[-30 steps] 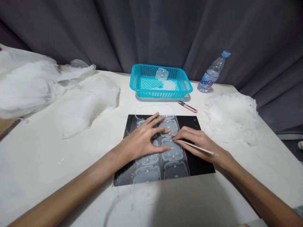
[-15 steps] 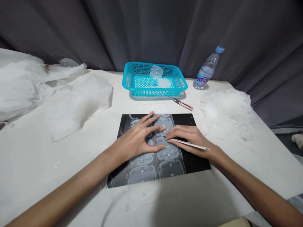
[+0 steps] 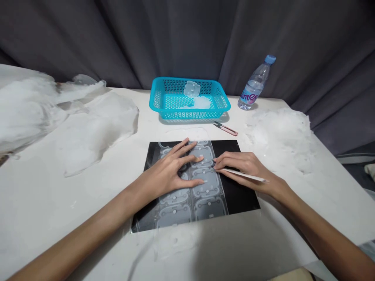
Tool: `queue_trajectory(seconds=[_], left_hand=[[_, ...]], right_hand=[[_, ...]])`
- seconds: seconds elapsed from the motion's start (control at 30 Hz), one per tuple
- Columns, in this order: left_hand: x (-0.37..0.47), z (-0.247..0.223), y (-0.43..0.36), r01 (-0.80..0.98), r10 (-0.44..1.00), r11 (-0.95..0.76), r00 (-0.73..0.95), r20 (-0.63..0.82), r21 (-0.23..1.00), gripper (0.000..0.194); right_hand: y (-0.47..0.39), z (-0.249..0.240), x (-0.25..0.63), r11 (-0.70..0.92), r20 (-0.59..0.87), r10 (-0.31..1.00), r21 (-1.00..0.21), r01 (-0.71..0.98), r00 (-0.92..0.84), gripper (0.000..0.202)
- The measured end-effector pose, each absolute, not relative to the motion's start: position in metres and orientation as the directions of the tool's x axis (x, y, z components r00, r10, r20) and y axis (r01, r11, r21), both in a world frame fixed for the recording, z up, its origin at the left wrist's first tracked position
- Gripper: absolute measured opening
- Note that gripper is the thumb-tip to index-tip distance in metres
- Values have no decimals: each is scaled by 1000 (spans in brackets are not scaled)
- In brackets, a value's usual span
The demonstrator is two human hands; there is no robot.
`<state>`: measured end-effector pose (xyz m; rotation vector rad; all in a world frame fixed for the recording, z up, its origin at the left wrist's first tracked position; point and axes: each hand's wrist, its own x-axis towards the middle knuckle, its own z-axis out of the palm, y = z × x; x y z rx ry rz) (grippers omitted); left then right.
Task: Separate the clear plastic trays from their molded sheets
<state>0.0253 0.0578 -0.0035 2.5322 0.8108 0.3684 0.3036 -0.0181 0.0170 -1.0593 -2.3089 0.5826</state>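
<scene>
A translucent sheet of rounded rectangular pieces [image 3: 206, 182] lies over a black mat [image 3: 238, 195] on the white table. My left hand [image 3: 172, 168] rests on the sheet with its fingers spread, holding nothing. At the sheet's right edge, my right hand [image 3: 243, 169] is closed round a thin white stick-like tool [image 3: 246, 175]. The tool's tip is hidden by the fingertips. Its back end points right, toward the wrist.
Behind the mat stands a blue basket [image 3: 190, 114] holding a translucent piece [image 3: 192, 89]. Small snips [image 3: 225, 128] lie before it. A water bottle [image 3: 253, 86] stands back right. White film lies heaped at left [image 3: 99, 128] and right [image 3: 281, 136].
My right hand has moved slightly right with the tool, from over the sheet to its right edge. My left hand keeps its place on the sheet. The view has shifted a little.
</scene>
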Motion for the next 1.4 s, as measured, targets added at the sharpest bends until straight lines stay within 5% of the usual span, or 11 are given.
queue_trajectory(seconds=[0.2,0.73,0.97,1.2,1.4], left_hand=[[25,-3,59,490,605,-721,790,100,491,72],[24,-5,58,479,592,-737,798,114,476,72],[25,-4,58,491,591,-740,800,98,459,71],[24,-5,58,492,595,-737,797,101,463,70],[24,-5,58,497,602,-729,793,94,471,71]], right_hand=[[-19,17,302,578,302,788,-660,479,-536,17],[-14,5,287,713,368,700,-417,564,-612,18],[-20,13,300,676,273,727,-447,586,-630,19],[-25,18,302,599,295,781,-604,526,-550,14],[-20,10,294,642,316,751,-556,528,-580,14]])
